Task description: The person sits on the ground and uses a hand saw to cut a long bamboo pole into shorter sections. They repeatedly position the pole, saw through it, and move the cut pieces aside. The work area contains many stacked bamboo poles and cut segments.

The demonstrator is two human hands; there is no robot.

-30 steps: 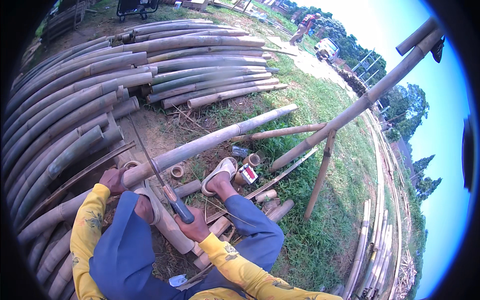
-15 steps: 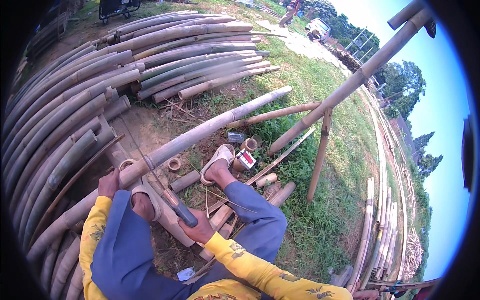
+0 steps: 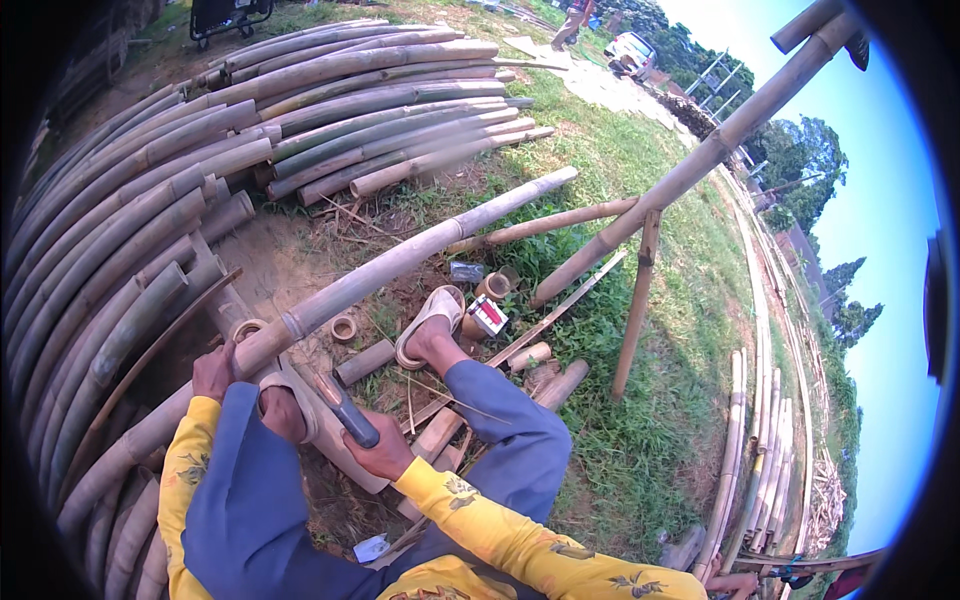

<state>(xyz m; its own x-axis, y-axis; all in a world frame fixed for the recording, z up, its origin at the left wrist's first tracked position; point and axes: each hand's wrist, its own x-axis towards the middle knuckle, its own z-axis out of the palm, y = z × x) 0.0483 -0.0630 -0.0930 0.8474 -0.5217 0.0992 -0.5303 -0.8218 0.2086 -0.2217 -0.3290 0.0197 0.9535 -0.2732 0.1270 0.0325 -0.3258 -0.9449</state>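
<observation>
Holding the bamboo pole, slanted from eight o'clock up to one o'clock, with the left hand wrapped over it, apparently to stop it rolling. Crossing it above a beam, probably for support, with any contact hidden. Gripping the saw handle in the right hand, curled right round it and aiming it toward eleven o'clock, likely for firm control. Too faint to make out any blade. Bracing, perhaps, with a sandalled foot close under the pole.
</observation>
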